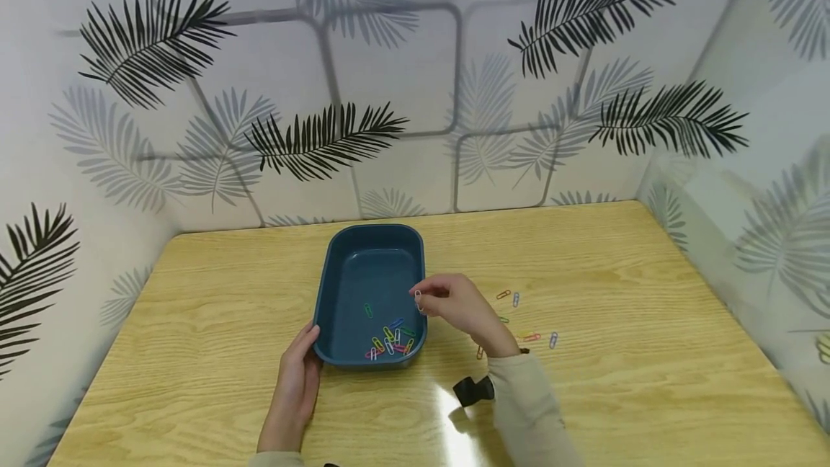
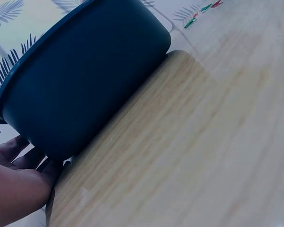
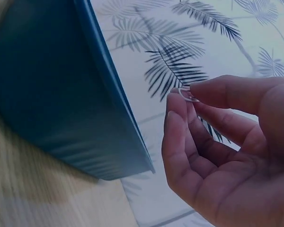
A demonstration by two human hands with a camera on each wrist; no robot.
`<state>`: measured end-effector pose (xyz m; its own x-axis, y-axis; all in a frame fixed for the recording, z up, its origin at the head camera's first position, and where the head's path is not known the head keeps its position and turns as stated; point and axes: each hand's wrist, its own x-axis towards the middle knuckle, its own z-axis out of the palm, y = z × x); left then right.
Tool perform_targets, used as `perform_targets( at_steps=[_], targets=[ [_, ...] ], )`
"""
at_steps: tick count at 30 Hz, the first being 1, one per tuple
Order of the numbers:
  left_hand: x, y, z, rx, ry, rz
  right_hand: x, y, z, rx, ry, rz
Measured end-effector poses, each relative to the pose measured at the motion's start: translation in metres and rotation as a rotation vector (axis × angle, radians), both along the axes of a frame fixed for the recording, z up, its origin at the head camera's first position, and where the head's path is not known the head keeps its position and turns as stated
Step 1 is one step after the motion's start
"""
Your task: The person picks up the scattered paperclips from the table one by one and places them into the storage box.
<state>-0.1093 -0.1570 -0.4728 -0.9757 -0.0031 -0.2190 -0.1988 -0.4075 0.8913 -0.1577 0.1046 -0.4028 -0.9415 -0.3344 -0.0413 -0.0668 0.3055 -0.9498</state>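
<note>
A dark blue plastic bin (image 1: 372, 272) stands on the table, with several coloured paper clips (image 1: 390, 341) gathered mostly at its near end. My left hand (image 1: 300, 380) holds the bin's near left corner, thumb on the rim and the other fingers against the outer wall, as the left wrist view shows. Between thumb and fingertips my right hand (image 1: 457, 305) pinches a white paper clip (image 3: 184, 93). That hand is raised at the bin's right rim, and the right wrist view puts the clip above the rim's level.
Right of the bin, loose paper clips lie on the wooden table (image 1: 616, 279), among them a blue clip (image 1: 553, 340) and an orange clip (image 1: 503, 295); my right forearm partly covers this group. A patterned wall (image 1: 402, 164) rises behind the table.
</note>
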Motion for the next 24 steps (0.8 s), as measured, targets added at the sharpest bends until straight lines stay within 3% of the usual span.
perform_targets(
  at_steps=[10,24],
  targets=[
    [0.001,0.000,-0.001,-0.011,-0.013,0.010,0.005,-0.016,-0.007,0.058,0.074,0.105],
    [0.001,-0.002,0.000,0.000,-0.007,-0.004,0.004,-0.022,-0.009,0.044,0.046,-0.013]
  ],
)
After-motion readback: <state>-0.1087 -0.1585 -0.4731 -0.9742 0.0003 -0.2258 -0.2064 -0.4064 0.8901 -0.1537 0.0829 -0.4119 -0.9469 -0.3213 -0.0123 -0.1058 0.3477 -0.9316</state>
